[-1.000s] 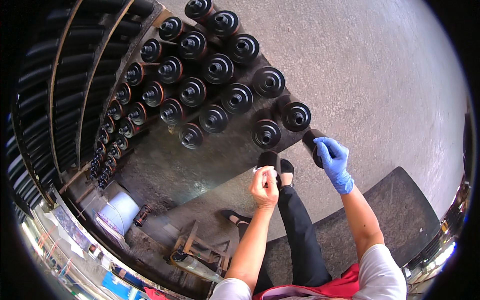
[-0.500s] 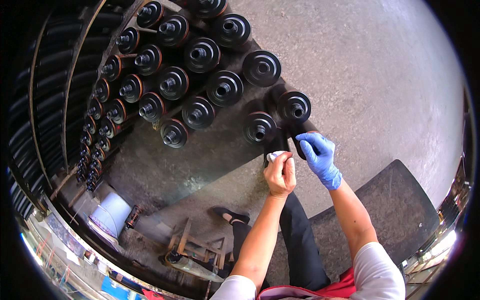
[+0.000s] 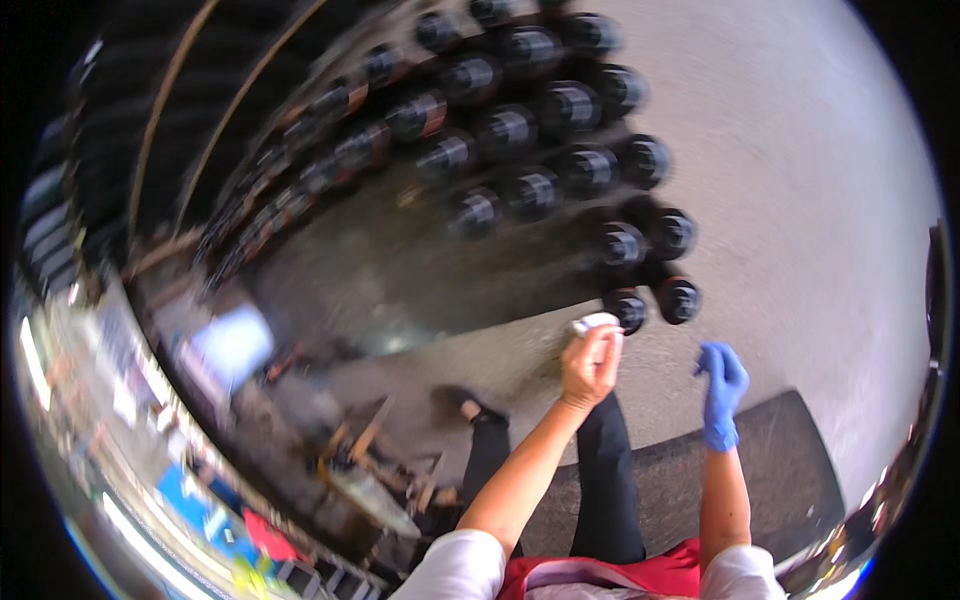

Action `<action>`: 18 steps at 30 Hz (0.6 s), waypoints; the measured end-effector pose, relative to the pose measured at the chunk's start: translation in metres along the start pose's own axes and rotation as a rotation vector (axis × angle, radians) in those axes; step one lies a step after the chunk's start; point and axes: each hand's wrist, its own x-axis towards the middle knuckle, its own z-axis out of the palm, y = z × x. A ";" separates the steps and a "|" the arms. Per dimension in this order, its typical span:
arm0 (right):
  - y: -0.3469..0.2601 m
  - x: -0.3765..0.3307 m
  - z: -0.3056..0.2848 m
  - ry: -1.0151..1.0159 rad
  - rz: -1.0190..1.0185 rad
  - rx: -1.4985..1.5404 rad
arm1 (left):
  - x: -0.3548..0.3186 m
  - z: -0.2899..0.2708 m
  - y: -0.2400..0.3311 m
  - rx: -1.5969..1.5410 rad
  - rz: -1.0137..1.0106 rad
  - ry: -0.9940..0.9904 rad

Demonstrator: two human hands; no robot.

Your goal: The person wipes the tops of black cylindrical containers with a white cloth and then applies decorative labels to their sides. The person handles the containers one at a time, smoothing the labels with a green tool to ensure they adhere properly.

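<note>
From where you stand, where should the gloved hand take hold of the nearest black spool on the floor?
Probably around the rim of the nearest spool, coming down from above. It stands on end beside the other spools, round top up. The gloved right hand is open nearby; the left hand holds something small and white.

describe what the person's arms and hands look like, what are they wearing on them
The left hand is bare, with no glove. The right hand wears a blue disposable glove that ends at the wrist. Both forearms are uncovered up to short white sleeves near the shoulders. No watch, ring or marking can be made out; the picture is blurred.
</note>
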 end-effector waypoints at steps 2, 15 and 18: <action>0.006 -0.033 -0.004 0.053 0.104 0.049 | -0.017 -0.043 0.015 0.054 -0.021 0.019; -0.078 -0.145 0.178 -0.571 -0.035 -0.522 | -0.246 -0.342 -0.067 0.042 -0.595 0.341; -0.097 -0.180 0.253 -0.644 -0.468 -0.857 | -0.294 -0.397 -0.091 0.037 -0.648 0.414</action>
